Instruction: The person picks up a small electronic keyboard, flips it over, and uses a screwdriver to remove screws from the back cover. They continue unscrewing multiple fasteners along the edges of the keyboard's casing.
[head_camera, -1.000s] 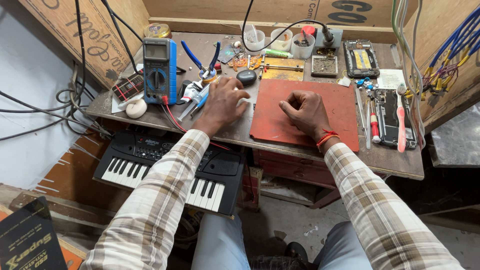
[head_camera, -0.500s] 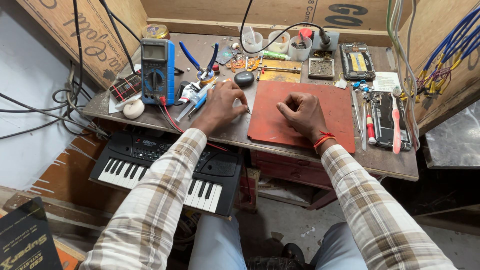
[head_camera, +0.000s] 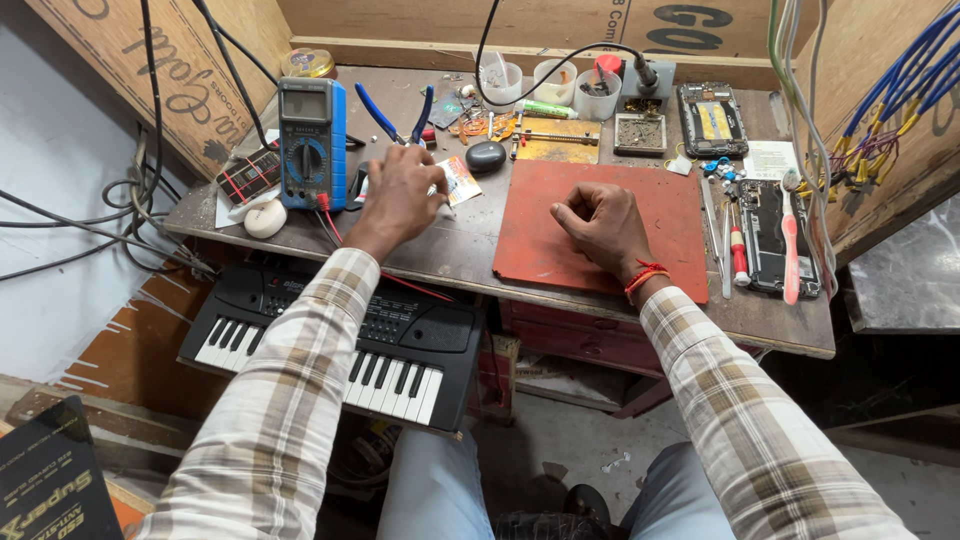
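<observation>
My left hand (head_camera: 400, 195) reaches over the left part of the workbench (head_camera: 470, 255), fingers curled down onto small items beside a printed card (head_camera: 462, 180). Whether it grips anything is hidden under the fingers. Blue-handled pliers (head_camera: 395, 115) lie just beyond it, and a blue multimeter (head_camera: 310, 145) stands to its left. My right hand (head_camera: 600, 225) rests as a loose fist on the red mat (head_camera: 600, 240), holding nothing visible. A red thread band circles that wrist.
A black oval object (head_camera: 486, 156), small cups (head_camera: 555, 80), circuit boards and an opened phone (head_camera: 710, 118) crowd the bench back. Screwdrivers, a toothbrush (head_camera: 790, 240) and another phone lie at right. A black keyboard (head_camera: 340, 340) sits below the bench. Cables hang left and right.
My left hand has shifted left and slightly away from me, from near the mat's edge toward the pliers and card. My right fist stays on the mat.
</observation>
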